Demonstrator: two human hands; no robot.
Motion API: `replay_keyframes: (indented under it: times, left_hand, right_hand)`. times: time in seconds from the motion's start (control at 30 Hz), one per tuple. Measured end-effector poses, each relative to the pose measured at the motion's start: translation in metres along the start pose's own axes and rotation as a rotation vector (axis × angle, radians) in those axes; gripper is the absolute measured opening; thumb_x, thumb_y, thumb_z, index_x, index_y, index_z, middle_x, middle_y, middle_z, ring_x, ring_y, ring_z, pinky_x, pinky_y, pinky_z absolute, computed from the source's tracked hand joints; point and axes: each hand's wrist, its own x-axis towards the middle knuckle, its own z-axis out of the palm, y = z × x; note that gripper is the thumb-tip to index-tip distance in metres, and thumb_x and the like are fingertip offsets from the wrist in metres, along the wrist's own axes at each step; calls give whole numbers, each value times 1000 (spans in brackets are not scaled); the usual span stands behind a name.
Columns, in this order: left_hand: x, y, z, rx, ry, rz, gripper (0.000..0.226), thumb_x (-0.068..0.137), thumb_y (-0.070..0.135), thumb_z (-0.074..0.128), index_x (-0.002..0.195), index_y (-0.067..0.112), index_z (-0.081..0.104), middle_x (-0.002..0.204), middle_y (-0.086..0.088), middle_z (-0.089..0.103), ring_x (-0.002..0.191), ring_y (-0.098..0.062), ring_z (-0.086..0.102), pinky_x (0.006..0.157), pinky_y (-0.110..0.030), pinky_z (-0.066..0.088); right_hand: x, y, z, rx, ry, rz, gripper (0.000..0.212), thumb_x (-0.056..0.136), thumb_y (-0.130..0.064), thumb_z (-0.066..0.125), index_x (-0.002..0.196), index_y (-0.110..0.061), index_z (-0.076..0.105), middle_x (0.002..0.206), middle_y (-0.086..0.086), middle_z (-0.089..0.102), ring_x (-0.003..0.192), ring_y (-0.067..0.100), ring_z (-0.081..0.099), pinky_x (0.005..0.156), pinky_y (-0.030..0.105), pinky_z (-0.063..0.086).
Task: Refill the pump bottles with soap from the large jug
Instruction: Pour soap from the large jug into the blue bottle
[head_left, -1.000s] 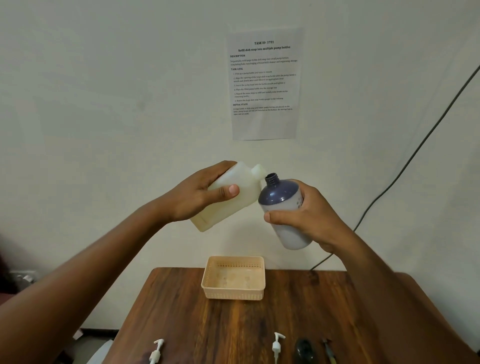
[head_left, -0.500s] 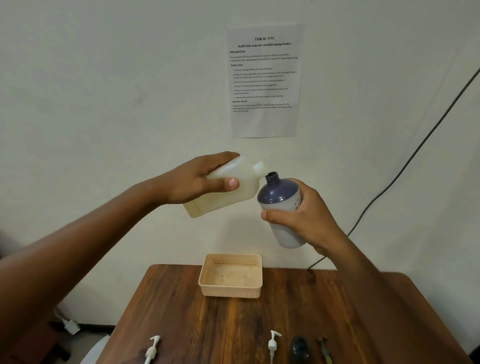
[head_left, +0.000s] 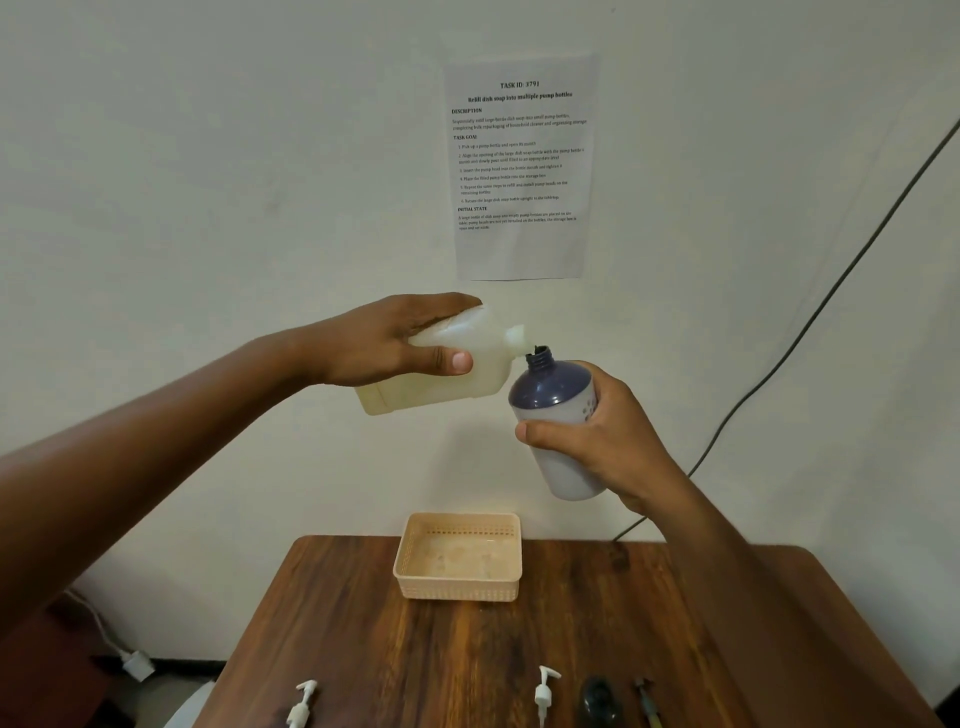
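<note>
My left hand (head_left: 395, 340) grips a translucent jug (head_left: 470, 369) of pale yellowish soap, held almost level in the air above the table. Its spout touches the open black neck of a pump bottle (head_left: 558, 415) with a dark blue shoulder and a whitish body. My right hand (head_left: 602, 441) holds that bottle around its middle, tilted a little to the left. No pump is on the bottle. Whether soap is flowing cannot be made out.
A beige perforated basket (head_left: 460, 587) stands at the far edge of the wooden table (head_left: 467, 654). Two white pump heads (head_left: 301, 706) (head_left: 545, 691), a dark cap (head_left: 600, 701) and a dark pump tube (head_left: 647, 701) lie near the front edge. A black cable (head_left: 810, 332) hangs on the wall.
The left hand has lifted the jug's base, tipping the jug from a slant to nearly level. Its spout has come down onto the bottle's neck. The right hand and bottle stayed about where they were.
</note>
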Motion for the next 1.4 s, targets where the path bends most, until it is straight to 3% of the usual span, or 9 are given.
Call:
replay_keyframes:
  times: [0.13,0.3,0.43,0.8,0.97,1.1,1.4]
  left_hand:
    - [1,2,-3,16,-5,-1,68,88,62,58,150,38,45,130,19,61,114,-1,60,82,-15,48]
    - [3,3,-5,18,-12,13,64,88,63,60,147,40,48,127,22,63,112,0,61,82,-15,49]
    - [3,4,-6,20,-20,14,74,83,72,57,148,39,47,128,21,63,114,-2,61,84,-18,48]
    - [5,8,-9,40,-25,8,76,83,70,58,150,37,45,131,19,61,115,-3,61,83,-17,47]
    - [5,9,-11,36,-31,8,76,83,68,58,151,37,44,132,18,61,116,-5,61,85,-18,48]
    - [6,10,-12,36,-25,13,71,86,62,60,150,37,46,131,18,62,115,-4,61,83,-17,48]
    - [6,14,-15,40,-30,44,72,81,73,58,145,40,49,123,21,64,111,-3,62,81,-13,51]
  right_hand:
    - [0,0,0,7,7,0,63,69,-38,89,120,-40,53,109,-16,62,94,13,63,69,23,53]
    - [-1,-2,1,31,12,-2,57,66,-39,89,111,-44,54,105,-19,63,92,12,64,65,20,51]
    - [-1,-3,1,33,18,-5,54,65,-41,88,107,-46,54,103,-22,62,90,9,64,64,18,50]
    - [-1,-3,0,36,28,-10,54,68,-39,89,106,-49,52,100,-26,61,90,2,63,62,14,50]
    - [-1,-3,0,38,34,-18,58,69,-37,89,113,-43,52,107,-20,61,93,12,63,67,22,53]
    - [-1,-5,-1,33,38,-17,53,69,-38,88,108,-45,53,104,-23,61,90,10,63,65,17,51]
    - [-1,-7,-1,53,44,-21,58,69,-34,89,114,-42,53,105,-20,62,91,10,63,67,20,52]
